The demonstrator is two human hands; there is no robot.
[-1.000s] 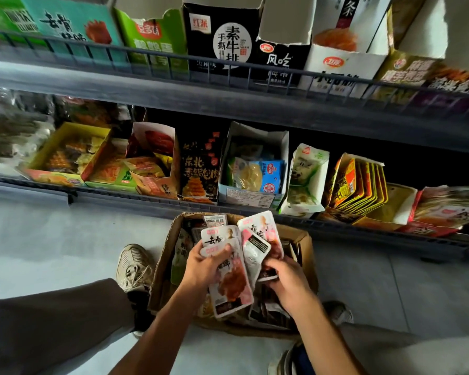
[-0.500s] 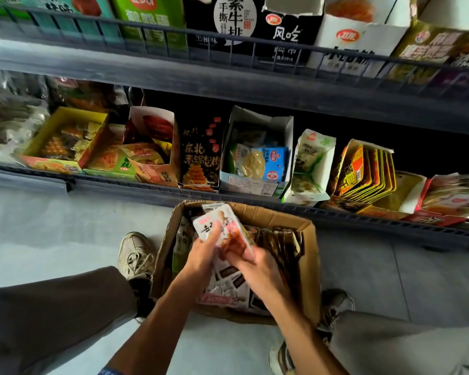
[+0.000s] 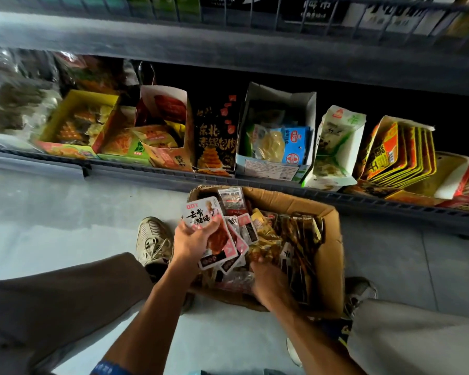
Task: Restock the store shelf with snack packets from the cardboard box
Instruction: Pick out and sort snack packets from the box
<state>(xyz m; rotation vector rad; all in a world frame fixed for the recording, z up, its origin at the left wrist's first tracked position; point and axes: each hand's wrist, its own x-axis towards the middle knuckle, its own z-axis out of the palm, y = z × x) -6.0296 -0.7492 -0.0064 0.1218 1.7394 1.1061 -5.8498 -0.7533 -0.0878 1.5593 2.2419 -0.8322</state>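
An open cardboard box (image 3: 329, 255) stands on the floor between my feet, filled with several snack packets. My left hand (image 3: 194, 239) grips a stack of pink-and-white snack packets (image 3: 217, 236) over the box's left side. My right hand (image 3: 268, 282) is down inside the box among loose yellow and dark packets (image 3: 271, 239); its fingertips are hidden, and whether they hold a packet is unclear. The lower store shelf (image 3: 255, 182) just beyond the box carries opened display cartons of snacks.
An upper shelf (image 3: 228, 50) with a wire rail overhangs the lower one. On the lower shelf stand a yellow tray (image 3: 60, 117), a black carton (image 3: 215, 139) and a white carton (image 3: 279, 104). My shoes (image 3: 152, 239) flank the box on a grey tiled floor.
The fanned packets were gathered into one stack in my left hand. My right hand let go of them and dropped into the box. The view tilted down toward the box.
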